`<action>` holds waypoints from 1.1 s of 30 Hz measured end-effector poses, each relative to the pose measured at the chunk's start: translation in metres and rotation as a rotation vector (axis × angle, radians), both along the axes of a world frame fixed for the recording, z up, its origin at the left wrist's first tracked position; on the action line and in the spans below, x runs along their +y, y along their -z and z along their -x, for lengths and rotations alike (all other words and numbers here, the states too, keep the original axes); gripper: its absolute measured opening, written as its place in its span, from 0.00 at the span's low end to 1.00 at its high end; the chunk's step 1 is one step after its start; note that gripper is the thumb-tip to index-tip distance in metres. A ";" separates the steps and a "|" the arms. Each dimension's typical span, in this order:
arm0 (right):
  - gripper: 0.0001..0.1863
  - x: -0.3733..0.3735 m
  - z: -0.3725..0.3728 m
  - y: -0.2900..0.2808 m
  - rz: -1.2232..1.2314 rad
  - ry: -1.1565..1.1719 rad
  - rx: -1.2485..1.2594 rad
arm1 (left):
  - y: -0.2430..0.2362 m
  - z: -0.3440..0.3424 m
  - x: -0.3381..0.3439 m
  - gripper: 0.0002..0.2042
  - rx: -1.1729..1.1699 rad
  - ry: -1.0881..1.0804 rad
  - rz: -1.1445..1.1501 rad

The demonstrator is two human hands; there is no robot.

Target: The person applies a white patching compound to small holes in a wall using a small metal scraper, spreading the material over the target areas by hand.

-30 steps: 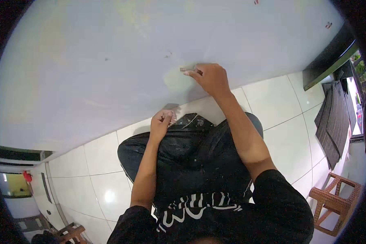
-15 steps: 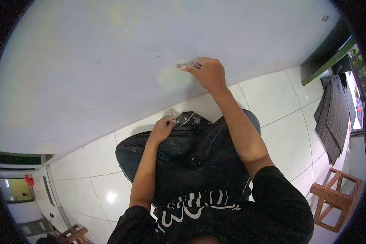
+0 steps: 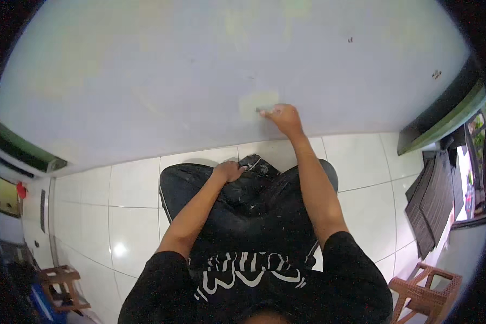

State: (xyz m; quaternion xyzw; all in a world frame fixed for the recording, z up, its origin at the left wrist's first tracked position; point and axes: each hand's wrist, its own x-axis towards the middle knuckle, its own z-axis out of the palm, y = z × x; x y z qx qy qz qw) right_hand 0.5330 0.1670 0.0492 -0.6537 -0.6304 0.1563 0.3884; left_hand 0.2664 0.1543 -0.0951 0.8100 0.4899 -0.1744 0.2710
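Note:
My right hand (image 3: 286,120) is closed on a small, thin, grey-brown flat tool (image 3: 259,110), its tip against the wall (image 3: 146,86); its exact kind is too small to make out. Around the tool's tip, a pale yellowish patch (image 3: 249,100) shows on the bluish-white paint. In my lap, my left hand (image 3: 229,170) rests on the black, paint-flecked trousers (image 3: 243,191) with its fingers curled in. Whatever those fingers hold, if anything, is hidden. Next to them, a thin white cord or strip (image 3: 254,163) lies on the dark cloth.
White floor tiles (image 3: 362,216) surround my crossed legs. To the right are a stack of dark ribbed panels (image 3: 430,197), a brown woven stool (image 3: 424,291) and a green-edged doorway (image 3: 443,121). Another brown stool (image 3: 62,289) stands at the lower left.
The view has shifted and levelled. My right hand has moved lower beside the pale patch, with the tool still in it. My left hand stays in my lap, its fingers now turned further inward.

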 end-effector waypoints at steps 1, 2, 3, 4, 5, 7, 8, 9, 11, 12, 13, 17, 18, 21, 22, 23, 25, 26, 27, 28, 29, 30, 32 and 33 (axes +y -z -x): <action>0.33 -0.007 0.012 0.002 0.015 -0.052 0.034 | 0.000 0.003 -0.003 0.33 0.042 -0.021 -0.007; 0.33 -0.015 0.024 0.004 0.030 -0.103 0.067 | -0.001 0.007 -0.005 0.33 0.031 -0.041 -0.018; 0.33 -0.023 0.021 0.015 0.024 -0.101 0.030 | -0.008 -0.007 -0.008 0.33 0.061 -0.026 -0.014; 0.29 -0.030 0.016 0.030 -0.047 -0.111 0.063 | -0.016 -0.024 -0.012 0.33 0.086 -0.008 -0.009; 0.26 -0.042 0.017 0.041 -0.110 -0.132 0.107 | -0.021 -0.032 -0.017 0.33 0.054 -0.013 -0.009; 0.27 -0.077 0.035 0.053 -0.091 -0.119 0.061 | -0.027 -0.034 -0.022 0.33 0.098 0.037 -0.045; 0.28 -0.088 0.061 0.046 -0.098 -0.115 0.065 | -0.024 -0.013 -0.013 0.31 0.118 0.054 -0.073; 0.28 -0.104 0.073 0.042 -0.095 -0.131 0.056 | -0.024 -0.014 -0.016 0.25 0.151 0.035 -0.155; 0.22 -0.135 0.101 0.030 -0.219 -0.154 0.212 | -0.030 -0.003 -0.012 0.21 0.215 0.002 -0.162; 0.18 -0.146 0.091 0.035 -0.119 -0.102 0.255 | -0.038 -0.020 -0.020 0.20 0.196 0.012 -0.219; 0.18 -0.160 0.098 0.026 -0.116 -0.103 0.254 | -0.044 -0.022 -0.024 0.19 0.202 0.009 -0.279; 0.15 -0.218 0.092 0.020 -0.220 0.109 0.360 | -0.088 -0.064 -0.050 0.18 0.210 0.003 -0.395; 0.15 -0.230 0.101 0.016 -0.287 0.115 0.376 | -0.095 -0.066 -0.050 0.18 0.207 0.013 -0.402; 0.14 -0.258 0.118 -0.010 -0.305 0.144 0.395 | -0.110 -0.071 -0.052 0.17 0.249 0.080 -0.541; 0.13 -0.262 0.121 -0.020 -0.349 0.125 0.404 | -0.118 -0.071 -0.048 0.17 0.250 0.046 -0.593; 0.13 -0.265 0.125 -0.030 -0.394 0.102 0.414 | -0.125 -0.069 -0.045 0.16 0.254 0.010 -0.647; 0.13 -0.275 0.119 -0.047 -0.376 0.146 0.439 | -0.144 -0.078 -0.050 0.18 0.201 0.015 -0.682; 0.14 -0.277 0.111 -0.055 -0.419 0.138 0.504 | -0.156 -0.081 -0.054 0.21 0.162 0.012 -0.722; 0.14 -0.276 0.106 -0.068 -0.464 0.115 0.571 | -0.169 -0.081 -0.055 0.21 0.149 0.000 -0.722; 0.14 -0.276 0.108 -0.086 -0.460 0.098 0.569 | -0.180 -0.075 -0.055 0.22 0.105 -0.013 -0.709; 0.14 -0.274 0.111 -0.106 -0.485 0.107 0.562 | -0.192 -0.067 -0.055 0.23 0.064 -0.031 -0.698; 0.14 -0.270 0.107 -0.126 -0.515 0.121 0.542 | -0.205 -0.067 -0.060 0.23 0.053 -0.049 -0.699; 0.14 -0.245 0.088 -0.157 -0.583 0.105 0.309 | -0.224 -0.066 -0.080 0.26 -0.151 -0.061 -0.691; 0.13 -0.226 0.080 -0.171 -0.661 0.095 0.092 | -0.234 -0.061 -0.090 0.27 -0.191 -0.020 -0.658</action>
